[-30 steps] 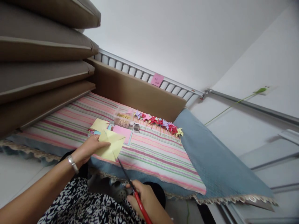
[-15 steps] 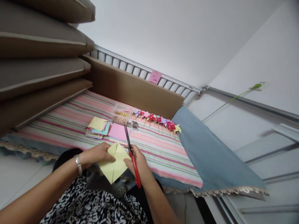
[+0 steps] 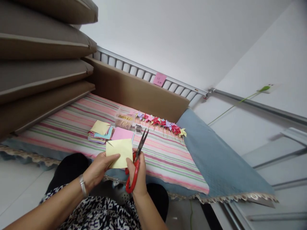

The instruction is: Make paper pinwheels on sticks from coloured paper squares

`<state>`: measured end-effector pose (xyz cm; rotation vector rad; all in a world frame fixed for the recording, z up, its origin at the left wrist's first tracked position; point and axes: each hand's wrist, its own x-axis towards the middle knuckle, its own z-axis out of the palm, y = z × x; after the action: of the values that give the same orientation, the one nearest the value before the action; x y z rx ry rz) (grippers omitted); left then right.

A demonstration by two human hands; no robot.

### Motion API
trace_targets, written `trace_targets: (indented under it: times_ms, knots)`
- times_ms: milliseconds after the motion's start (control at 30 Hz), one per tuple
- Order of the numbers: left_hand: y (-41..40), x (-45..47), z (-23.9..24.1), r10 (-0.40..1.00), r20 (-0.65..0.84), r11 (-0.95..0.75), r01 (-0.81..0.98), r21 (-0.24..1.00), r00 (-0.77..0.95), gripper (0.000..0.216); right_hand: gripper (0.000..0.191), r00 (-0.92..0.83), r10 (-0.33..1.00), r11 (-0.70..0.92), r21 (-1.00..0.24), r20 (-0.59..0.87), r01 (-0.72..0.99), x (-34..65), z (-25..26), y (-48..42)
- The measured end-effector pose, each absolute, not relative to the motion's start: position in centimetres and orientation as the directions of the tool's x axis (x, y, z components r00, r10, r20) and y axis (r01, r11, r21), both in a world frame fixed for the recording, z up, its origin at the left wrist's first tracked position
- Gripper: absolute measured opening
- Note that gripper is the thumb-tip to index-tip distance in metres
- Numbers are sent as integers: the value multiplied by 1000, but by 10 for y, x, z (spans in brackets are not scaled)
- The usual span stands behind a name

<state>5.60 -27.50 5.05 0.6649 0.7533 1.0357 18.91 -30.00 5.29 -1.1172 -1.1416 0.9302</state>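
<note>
Between my hands is a square sheet of yellow paper (image 3: pixel 121 150), with a slit showing at its upper left corner. My left hand (image 3: pixel 102 164) pinches its lower left side, thumb on top. In my right hand (image 3: pixel 139 174) are red-handled scissors (image 3: pixel 141 143), blades pointing up and slightly apart; the thumb of that hand also touches the paper's lower right corner. Just beyond the sheet lie a stack of pink paper (image 3: pixel 123 133) and a pile of mixed coloured squares (image 3: pixel 99 129) topped with a yellow one.
A clear plastic box (image 3: pixel 124 118) holds small sticks, with a metal clip (image 3: pixel 138 128) beside it. A row of paper pinwheels (image 3: pixel 158 122) lies along the cardboard panel (image 3: pixel 136 89). Stacked cushions (image 3: pixel 45 73) rise on the left. A striped cloth (image 3: pixel 165 153) covers the surface.
The yellow sheet has turned from diamond-wise to nearly square-on and moved up slightly. The scissors have swung so their blades point up and right, and the blades have parted.
</note>
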Motion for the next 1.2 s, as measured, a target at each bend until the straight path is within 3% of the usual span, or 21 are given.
trace_targets:
  times_ms: [300,400,567,767,1200]
  knots:
    - [-252,22,55,959,-260,282,-270,921,113,33,40,-59,998,-14,-958,-32,286,226,37,-333]
    - [-248,17,60,955,-272,294,-246,924,121,32,33,-147,974,-106,-920,-172,378,234,38,-350]
    - [-249,13,73,950,-255,293,-243,925,178,34,31,-135,928,-245,-841,-347,482,231,60,-359]
    - [-250,9,89,952,-242,286,-260,922,187,36,29,-164,916,-242,-829,-367,505,227,85,-360]
    - [-242,14,95,943,-237,296,-271,916,232,41,14,-184,954,-131,-884,-235,449,221,97,-346]
